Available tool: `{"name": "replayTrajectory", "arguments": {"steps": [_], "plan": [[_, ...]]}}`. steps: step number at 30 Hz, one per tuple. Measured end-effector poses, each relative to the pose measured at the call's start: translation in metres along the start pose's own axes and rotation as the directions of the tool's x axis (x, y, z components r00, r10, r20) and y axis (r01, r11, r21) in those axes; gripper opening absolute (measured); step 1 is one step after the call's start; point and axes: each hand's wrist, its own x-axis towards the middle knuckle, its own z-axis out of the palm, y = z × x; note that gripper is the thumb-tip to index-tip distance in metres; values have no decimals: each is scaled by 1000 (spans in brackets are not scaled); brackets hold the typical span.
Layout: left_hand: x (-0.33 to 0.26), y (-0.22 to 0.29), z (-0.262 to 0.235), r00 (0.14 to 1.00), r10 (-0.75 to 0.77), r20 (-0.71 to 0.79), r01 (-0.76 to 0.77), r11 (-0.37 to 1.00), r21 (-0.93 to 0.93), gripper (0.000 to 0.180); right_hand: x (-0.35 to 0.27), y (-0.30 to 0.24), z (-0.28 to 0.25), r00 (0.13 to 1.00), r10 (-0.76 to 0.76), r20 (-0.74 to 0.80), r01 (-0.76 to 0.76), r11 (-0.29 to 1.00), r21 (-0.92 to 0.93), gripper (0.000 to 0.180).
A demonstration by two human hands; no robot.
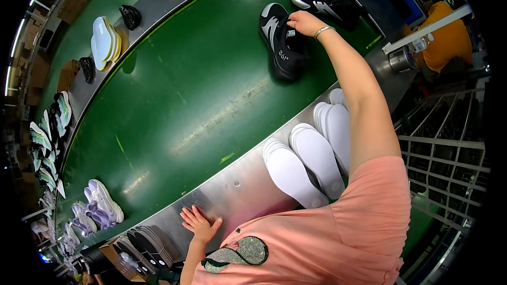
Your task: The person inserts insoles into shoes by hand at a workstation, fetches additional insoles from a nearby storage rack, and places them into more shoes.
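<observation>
Shoes: two black sneakers (pixel 282 39) at one o'clock; right hand (pixel 303 22) grips the nearer. Left hand (pixel 199 222) lies flat on the steel ledge (pixel 232 190). Four white insole stacks (pixel 311 158), partly hidden by the arm.

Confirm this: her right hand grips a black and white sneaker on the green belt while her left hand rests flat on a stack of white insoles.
Not quite. The head view shows the left hand flat on the bare metal ledge, apart from the white insoles. The right hand does grip the black and white sneaker on the green belt.
</observation>
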Motion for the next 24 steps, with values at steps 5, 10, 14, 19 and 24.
{"name": "replayTrajectory", "arguments": {"steps": [5, 10, 14, 19, 24], "plan": [[-11, -11, -3, 1000, -24, -10, 24, 999, -43, 112, 16, -26, 19, 991, -131, -7, 131, 991, -36, 20], [-35, -23, 2, 998, -32, -55, 25, 993, -111, 107, -18, -102, 36, 916, -396, 57, 395, 869, -300, 40], [-17, -5, -7, 993, 112, -43, -112, 994, 11, 104, -73, -56, -11, 984, -126, -129, 33, 827, -561, 23], [2, -7, -19, 976, 204, -71, -202, 979, 35, 105, -69, 16, -39, 949, -225, -220, 50, 800, -598, 14], [0, -16, -28, 985, 142, -94, -150, 984, -93, 111, -105, -66, -42, 892, -220, -395, 33, 903, -429, 16]]}}
